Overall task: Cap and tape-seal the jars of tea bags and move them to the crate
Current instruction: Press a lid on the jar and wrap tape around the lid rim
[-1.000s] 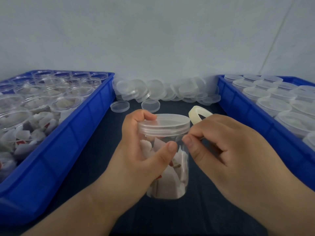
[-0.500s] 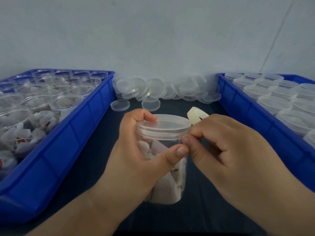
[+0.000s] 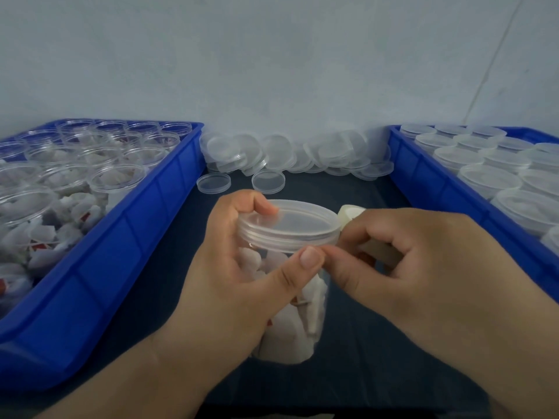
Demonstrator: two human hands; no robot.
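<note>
up slides the left thumb to the lid (image 3: 290,225) rim — left hand (image 3: 230,285) wraps the jar (image 3: 317,291) of tea bags (image 3: 287,343), right hand (image 3: 423,267) curled round the tape (image 3: 351,213). press the end flat on the seam, then turn. jar's between left crate (image 3: 136,237), open jars (image 3: 118,176), and right crate (image 3: 438,189) — capped ones (image 3: 487,179)
</note>
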